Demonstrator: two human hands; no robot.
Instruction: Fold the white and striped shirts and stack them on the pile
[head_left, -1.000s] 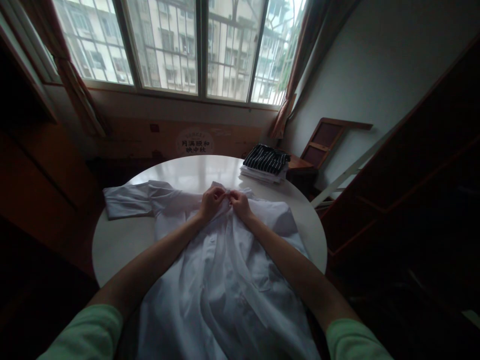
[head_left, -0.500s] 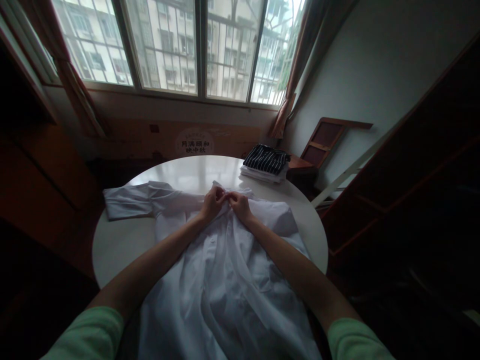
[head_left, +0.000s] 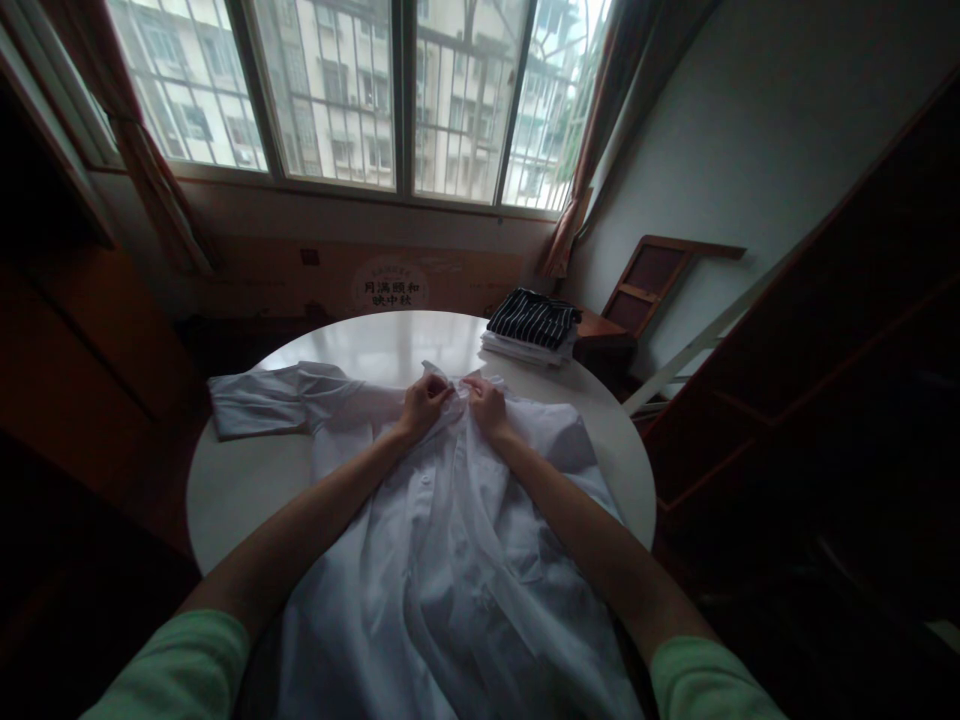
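Round white table (head_left: 247,480) below the window carries a white shirt (head_left: 450,560), spread flat. Left hand (head_left: 421,404) and right hand (head_left: 486,404) pinch its collar area. Folded striped garments (head_left: 534,318) lie far right.

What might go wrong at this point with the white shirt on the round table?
Both hands, left hand and right hand, pinch the white shirt near its collar; a tug might drag it. Its hem hangs over the table edge, so it may slide off. The spread sleeve could wrinkle.
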